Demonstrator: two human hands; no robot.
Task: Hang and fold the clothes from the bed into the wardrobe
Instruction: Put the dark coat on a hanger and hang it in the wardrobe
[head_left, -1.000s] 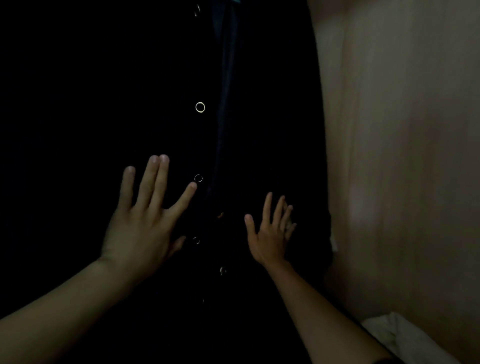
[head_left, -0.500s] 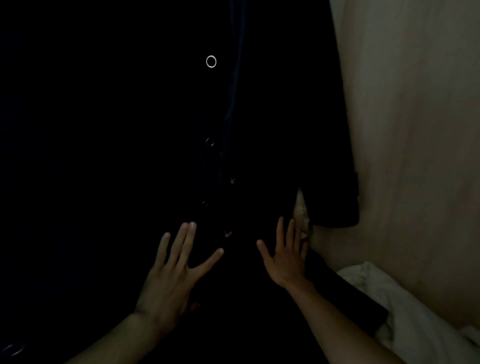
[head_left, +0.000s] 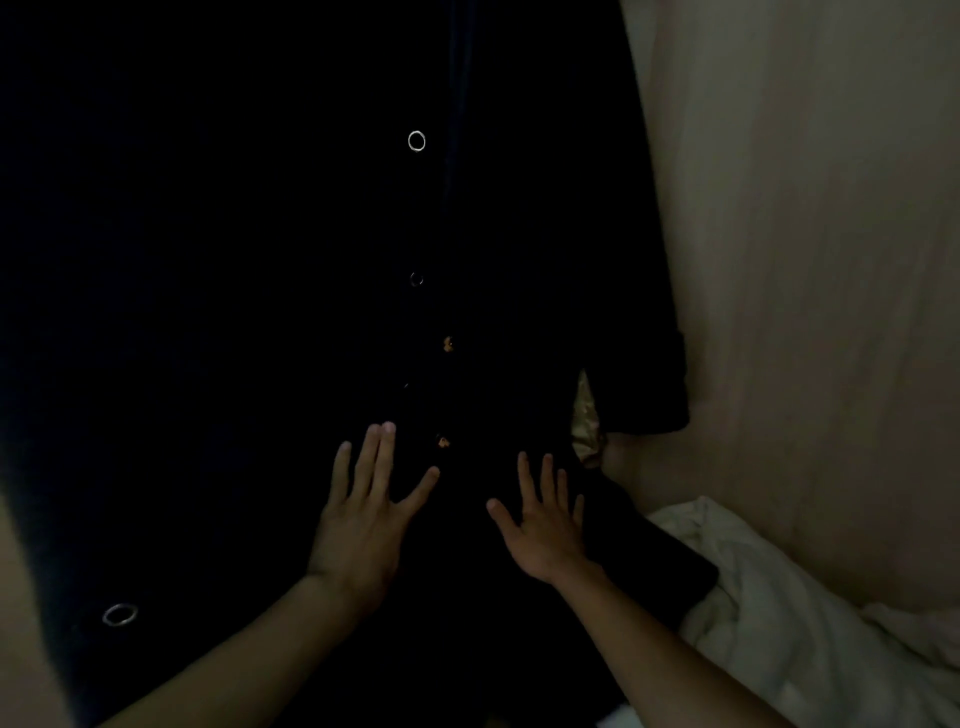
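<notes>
while the left hand (head_left: 358, 525) and the right hand (head_left: 545, 525) press flat on the dark garment (head_left: 260, 312), fingers straight and spread, holding nothing, it is best to stroke evenly down both sides of the snap row (head_left: 416, 141), so no crease forms. the garment fills the view, beside a pale panel (head_left: 805, 260), its corner meeting a white cloth (head_left: 779, 597).
</notes>
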